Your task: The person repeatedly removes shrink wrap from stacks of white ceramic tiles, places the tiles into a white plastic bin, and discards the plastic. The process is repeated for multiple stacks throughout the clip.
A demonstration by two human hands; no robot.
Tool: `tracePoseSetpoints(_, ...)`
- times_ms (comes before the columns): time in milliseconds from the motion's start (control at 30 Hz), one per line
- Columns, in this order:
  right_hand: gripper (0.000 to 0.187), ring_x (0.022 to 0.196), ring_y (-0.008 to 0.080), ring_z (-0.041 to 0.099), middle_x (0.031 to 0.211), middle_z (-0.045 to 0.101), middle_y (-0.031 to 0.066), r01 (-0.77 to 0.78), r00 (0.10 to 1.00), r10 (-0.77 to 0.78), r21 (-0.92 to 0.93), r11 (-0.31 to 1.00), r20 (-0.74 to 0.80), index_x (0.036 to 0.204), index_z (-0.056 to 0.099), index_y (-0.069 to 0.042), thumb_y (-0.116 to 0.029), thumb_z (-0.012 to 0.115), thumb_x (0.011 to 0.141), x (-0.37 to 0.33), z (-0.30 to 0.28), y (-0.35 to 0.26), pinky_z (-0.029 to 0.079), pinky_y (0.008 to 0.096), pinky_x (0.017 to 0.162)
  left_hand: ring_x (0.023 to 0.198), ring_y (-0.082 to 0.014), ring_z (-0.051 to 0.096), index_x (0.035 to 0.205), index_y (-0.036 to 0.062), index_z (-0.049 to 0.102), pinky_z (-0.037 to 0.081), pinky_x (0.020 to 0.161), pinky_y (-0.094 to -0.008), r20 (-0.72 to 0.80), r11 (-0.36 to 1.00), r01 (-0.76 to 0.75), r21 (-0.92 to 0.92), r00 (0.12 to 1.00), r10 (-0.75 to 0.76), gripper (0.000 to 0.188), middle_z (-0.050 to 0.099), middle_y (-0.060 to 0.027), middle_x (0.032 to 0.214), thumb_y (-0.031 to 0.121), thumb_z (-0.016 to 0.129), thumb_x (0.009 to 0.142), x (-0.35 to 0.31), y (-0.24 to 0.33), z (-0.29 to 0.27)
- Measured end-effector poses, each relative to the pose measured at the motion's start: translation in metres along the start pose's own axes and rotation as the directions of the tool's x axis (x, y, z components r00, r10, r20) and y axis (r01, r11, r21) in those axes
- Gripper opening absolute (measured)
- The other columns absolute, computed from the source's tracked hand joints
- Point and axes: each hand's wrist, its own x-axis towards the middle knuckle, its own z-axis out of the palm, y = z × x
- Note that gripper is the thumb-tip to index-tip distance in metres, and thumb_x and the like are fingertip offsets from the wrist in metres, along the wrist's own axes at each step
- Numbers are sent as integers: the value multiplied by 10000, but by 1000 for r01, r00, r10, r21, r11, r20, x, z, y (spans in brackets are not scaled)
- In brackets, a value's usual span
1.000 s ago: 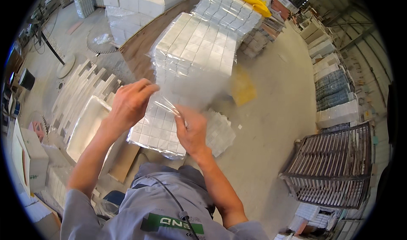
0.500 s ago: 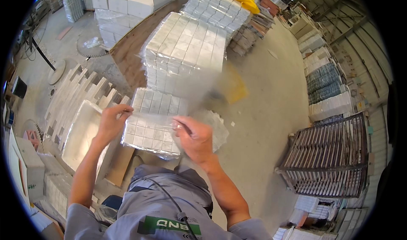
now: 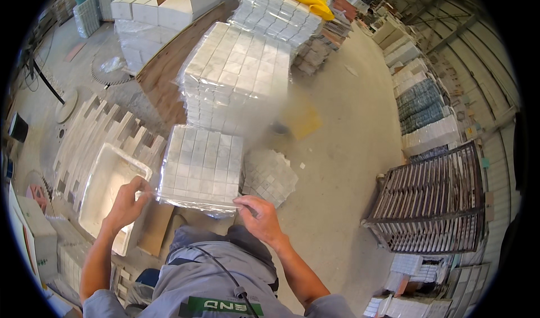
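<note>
A low stack of pale square mosaic tile sheets [image 3: 202, 158] lies right in front of me. A thin clear plastic film [image 3: 191, 200] appears drawn over its near edge. My left hand [image 3: 125, 206], just off the stack's near left corner, pinches one end of the film between thumb and fingers. At the near right corner my right hand [image 3: 260, 221] is closed on the other end. How far the film reaches over the tiles is hard to make out. Behind stands a taller film-wrapped tile stack [image 3: 236, 59].
A white basin [image 3: 90, 205] stands left, beside a mosaic of wooden-looking strips [image 3: 84, 155]. An irregular tile piece [image 3: 273, 177] lies right of the low stack. A slatted rack [image 3: 427, 200] stands far right. A wooden board [image 3: 169, 70] leans behind left.
Both hands have come toward me and down, from over the middle of the low stack to its near edge, moving farther apart and bringing the film along. My view has shifted slightly.
</note>
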Motion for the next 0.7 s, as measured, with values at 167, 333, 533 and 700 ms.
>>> tracePoseSetpoints(167, 166, 782, 199, 658, 866, 676, 132, -57, 996, 60, 43, 997, -62, 962, 663, 16, -1, 610, 805, 2, -2, -12, 508, 281, 710, 737, -205, 608, 864, -3, 630, 484, 697, -295, 53, 992, -75, 100, 996, 70, 174, 620, -95, 793, -50, 650, 698, -6, 0, 6)
tracePoseSetpoints(333, 155, 742, 210, 640, 823, 651, 129, -77, 997, 77, 24, 997, 15, 947, 664, 10, -46, 648, 804, -11, 5, -7, 498, 293, 688, 767, -304, 603, 867, 0, 653, 479, 744, -367, 102, 965, 5, 261, 994, -33, 154, 624, -139, 818, 23, 648, 715, -17, -1, 3)
tracePoseSetpoints(533, 133, 783, 256, 616, 854, 593, 113, -131, 940, 127, -8, 991, 316, 924, 658, -13, -43, 638, 796, -47, 28, 23, 499, 323, 697, 1071, -352, 578, 1003, 10, 655, 454, 918, -385, 118, 997, -34, 63, 993, 26, 232, 639, -188, 1054, 121, 630, 801, -47, -35, 16)
tracePoseSetpoints(700, 111, 978, 312, 608, 1142, 607, 135, -105, 893, 99, -11, 994, 439, 927, 637, -13, -69, 591, 844, -74, 63, 67, 500, 360, 832, 1080, -377, 578, 1011, 13, 649, 460, 912, -410, 259, 990, 86, 112, 959, -113, 220, 653, -194, 1048, 142, 605, 839, -83, -68, 27)
